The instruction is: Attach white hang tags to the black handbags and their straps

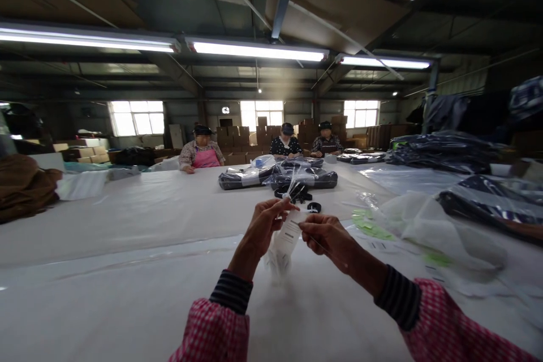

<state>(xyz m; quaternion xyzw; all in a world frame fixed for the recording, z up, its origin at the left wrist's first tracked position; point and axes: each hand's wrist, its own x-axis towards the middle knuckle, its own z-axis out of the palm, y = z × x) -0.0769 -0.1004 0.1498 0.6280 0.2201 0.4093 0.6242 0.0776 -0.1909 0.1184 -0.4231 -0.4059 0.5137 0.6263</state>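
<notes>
Above the white table, my left hand (268, 219) is closed in a pinch on the top of a bunch of white paper hang tags (290, 233). Thin white strings (293, 181) fan upward from between its fingers. My right hand (328, 237) pinches the right edge of the front tag, which carries small dark printing. More tags hang below, blurred. Just beyond my hands lie a black coiled strap (314, 207) and other small black items (299, 192).
Folded dark garments in clear plastic bags (303, 180) lie ahead on the table (127, 294). Thin plastic bags (441, 232) and green paper pieces (369, 225) lie at right, by bagged stacks (441, 153). Brown fabric (25, 186) sits at left. Three people (201, 150) face me across the table.
</notes>
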